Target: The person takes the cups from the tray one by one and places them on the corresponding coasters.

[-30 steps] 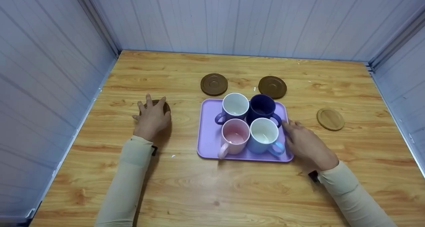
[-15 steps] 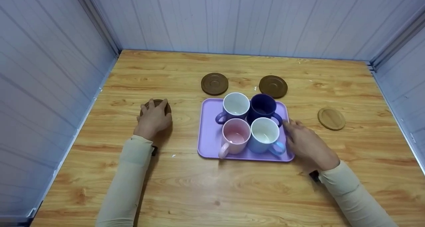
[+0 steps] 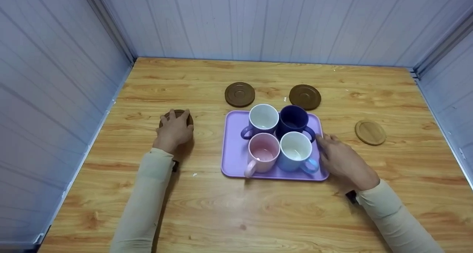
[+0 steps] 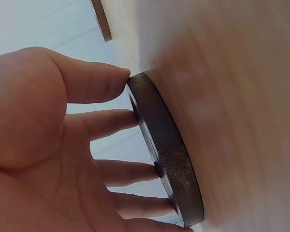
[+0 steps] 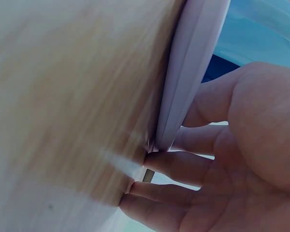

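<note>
Fingertips of my left hand (image 3: 173,132) rest on a round dark brown coaster (image 3: 189,120) at the left. In the left wrist view its thumb (image 4: 101,82) touches one edge of the coaster, and the fairly straight fingers lie across its top face. My right hand (image 3: 344,163) rests against the right rim of a lilac tray (image 3: 234,164). Its thumb (image 5: 210,101) reaches over the rim, partly hidden, while other fingertips touch the table. On the tray stand a white-lined purple mug (image 3: 264,118), a dark blue mug (image 3: 293,120), a pink mug (image 3: 264,149) and a light blue mug (image 3: 295,149).
Two dark brown coasters, a left one (image 3: 240,94) and a right one (image 3: 305,96), lie behind the tray. A light wooden coaster (image 3: 370,132) lies right of the right hand. Pale panel walls (image 3: 258,23) enclose the wooden table (image 3: 236,216) at the back and sides.
The left hand's spread fingers have drawn in closer together on the dark brown coaster. The right hand, tray and mugs have stayed in place.
</note>
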`<state>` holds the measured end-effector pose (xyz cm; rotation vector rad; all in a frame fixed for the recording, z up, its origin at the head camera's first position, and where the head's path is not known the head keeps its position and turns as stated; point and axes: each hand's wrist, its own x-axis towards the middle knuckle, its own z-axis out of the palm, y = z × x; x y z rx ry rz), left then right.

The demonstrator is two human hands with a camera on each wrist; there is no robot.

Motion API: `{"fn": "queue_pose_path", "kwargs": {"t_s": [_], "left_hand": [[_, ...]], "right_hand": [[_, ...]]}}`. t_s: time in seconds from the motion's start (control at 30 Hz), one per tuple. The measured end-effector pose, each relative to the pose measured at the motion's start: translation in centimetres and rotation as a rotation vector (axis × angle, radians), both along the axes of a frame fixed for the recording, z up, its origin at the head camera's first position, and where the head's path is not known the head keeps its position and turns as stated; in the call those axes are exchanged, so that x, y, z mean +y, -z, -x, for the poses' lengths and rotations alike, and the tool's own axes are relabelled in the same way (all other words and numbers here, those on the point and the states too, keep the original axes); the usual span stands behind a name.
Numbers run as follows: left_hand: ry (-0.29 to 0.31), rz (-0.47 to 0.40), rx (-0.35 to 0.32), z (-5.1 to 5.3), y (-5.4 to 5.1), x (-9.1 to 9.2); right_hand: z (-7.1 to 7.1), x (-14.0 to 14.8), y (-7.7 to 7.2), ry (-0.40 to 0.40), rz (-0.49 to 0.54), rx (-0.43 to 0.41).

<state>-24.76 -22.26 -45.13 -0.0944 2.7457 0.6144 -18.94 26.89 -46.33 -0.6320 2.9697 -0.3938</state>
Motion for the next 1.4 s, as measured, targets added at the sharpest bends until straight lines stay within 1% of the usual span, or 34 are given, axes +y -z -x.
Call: {"fn": "queue_pose_path", "kwargs": {"t_s": [0.2,0.43,0.67,0.77,0.9,1.1,1.27,1.4], "left_hand": [[0.002,-0.007,0.019,1.8,0.0,0.8],[0.009,0.0,0.014,3.6,0.3,1.5],[0.0,-0.037,0.025,5.4,0.4,2.1],[-0.003,-0.048,0.031,6.1,0.5,2.3],[-0.001,-0.057,0.045,6.9,0.6,2.3],[0.002,-0.045,0.059,7.6,0.9,2.5],[-0.008,-0.041,0.076,8.1,0.8,2.6],[-0.003,-0.046,0.081,8.7,0.7,2.7]], "right_hand": [[0.1,0.3,-0.2,0.008,-0.002,-0.006],[0.0,0.4,-0.1,0.01,-0.003,-0.026],[-0.1,0.5,-0.1,-0.012,0.003,0.035],[-0.1,0.5,-0.1,-0.011,0.0,0.042],[-0.1,0.4,-0.1,-0.008,0.001,0.037],[0.0,0.2,0.1,-0.005,-0.007,0.023],[0.1,0.1,0.2,-0.008,-0.004,0.025],[0.1,0.2,0.2,-0.015,0.008,0.032]]}}
